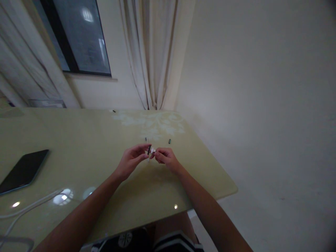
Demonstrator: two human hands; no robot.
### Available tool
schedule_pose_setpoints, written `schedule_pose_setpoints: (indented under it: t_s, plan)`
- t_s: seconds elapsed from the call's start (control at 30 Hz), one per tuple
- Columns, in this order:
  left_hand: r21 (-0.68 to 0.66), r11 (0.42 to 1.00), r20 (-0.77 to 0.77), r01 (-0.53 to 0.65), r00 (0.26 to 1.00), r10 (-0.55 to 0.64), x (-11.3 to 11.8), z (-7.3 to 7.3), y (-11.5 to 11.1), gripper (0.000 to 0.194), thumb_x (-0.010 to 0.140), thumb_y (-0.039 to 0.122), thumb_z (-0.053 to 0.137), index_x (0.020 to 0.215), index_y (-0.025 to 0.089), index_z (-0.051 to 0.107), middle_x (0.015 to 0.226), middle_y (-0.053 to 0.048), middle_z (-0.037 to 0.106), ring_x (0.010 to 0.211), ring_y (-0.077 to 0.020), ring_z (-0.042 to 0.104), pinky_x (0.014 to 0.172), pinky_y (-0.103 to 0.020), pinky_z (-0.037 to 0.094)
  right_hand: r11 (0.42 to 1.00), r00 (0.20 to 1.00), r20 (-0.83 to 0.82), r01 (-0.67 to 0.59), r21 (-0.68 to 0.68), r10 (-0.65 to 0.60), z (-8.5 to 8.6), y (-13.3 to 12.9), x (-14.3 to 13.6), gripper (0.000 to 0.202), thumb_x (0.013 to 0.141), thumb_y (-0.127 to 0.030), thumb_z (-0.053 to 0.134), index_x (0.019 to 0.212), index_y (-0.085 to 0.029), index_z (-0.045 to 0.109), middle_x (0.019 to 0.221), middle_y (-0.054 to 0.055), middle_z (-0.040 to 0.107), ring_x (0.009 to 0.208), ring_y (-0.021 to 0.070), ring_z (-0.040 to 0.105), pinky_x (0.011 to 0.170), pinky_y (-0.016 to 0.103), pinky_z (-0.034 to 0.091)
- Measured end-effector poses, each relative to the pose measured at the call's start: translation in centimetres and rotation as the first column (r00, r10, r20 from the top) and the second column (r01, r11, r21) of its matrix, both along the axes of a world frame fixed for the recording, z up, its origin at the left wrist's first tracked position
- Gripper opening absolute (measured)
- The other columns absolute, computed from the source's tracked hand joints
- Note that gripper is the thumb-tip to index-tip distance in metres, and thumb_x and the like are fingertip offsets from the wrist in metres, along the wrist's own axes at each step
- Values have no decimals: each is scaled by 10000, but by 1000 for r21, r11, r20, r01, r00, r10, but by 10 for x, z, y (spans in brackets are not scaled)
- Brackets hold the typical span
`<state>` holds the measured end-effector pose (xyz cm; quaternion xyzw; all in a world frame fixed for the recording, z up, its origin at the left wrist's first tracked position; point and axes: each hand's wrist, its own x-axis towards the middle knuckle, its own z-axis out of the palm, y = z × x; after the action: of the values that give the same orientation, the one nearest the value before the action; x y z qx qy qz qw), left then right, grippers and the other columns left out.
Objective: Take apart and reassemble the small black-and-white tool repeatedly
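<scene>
My left hand (133, 159) is closed, with a small dark, narrow bar (149, 149) between thumb and fingertips, held roughly upright. Just to its right, my right hand (167, 158) pinches a small shiny, whitish-silver piece (152, 151), too small to name. The two pieces are very close together; whether they touch I cannot tell. Behind the fingers lies a thin white stick with a grey tip (146, 139), partly hidden by my left hand. A small dark rectangular piece with a lighter middle (169, 141) rests on the table beyond my right hand.
The pale, glossy table (105, 136) has its right edge near a plain wall (262, 105). At left are a dark tablet (25, 169) and white cables (28, 208). A tiny dark piece (114, 111) lies by the far edge, below the curtain (152, 52) and window (81, 35).
</scene>
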<state>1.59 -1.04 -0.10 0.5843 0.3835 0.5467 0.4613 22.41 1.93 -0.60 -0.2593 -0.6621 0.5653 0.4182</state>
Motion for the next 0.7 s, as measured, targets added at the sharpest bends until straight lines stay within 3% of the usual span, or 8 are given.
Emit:
schedule_pose_setpoints:
  t_s: [0.33,0.7]
  plan:
    - [-18,1000,9,4,1000,-3,0,4,-3,474,736,424,900,1135,189,800,969,-79,820,847,-209,743,830,-344,604,993,997,67,23,120,-31,2,0,1,436,923,-574,666,855,-169,814,574,-30,493,553,112,405,559,245,308]
    - [-29,997,87,68,994,-65,1,4,-3,456,735,379,916,1139,196,811,961,-84,826,855,-206,751,819,-323,604,991,999,37,30,131,-36,4,-1,1,491,911,-628,671,842,-160,806,568,-35,480,547,105,396,558,249,305]
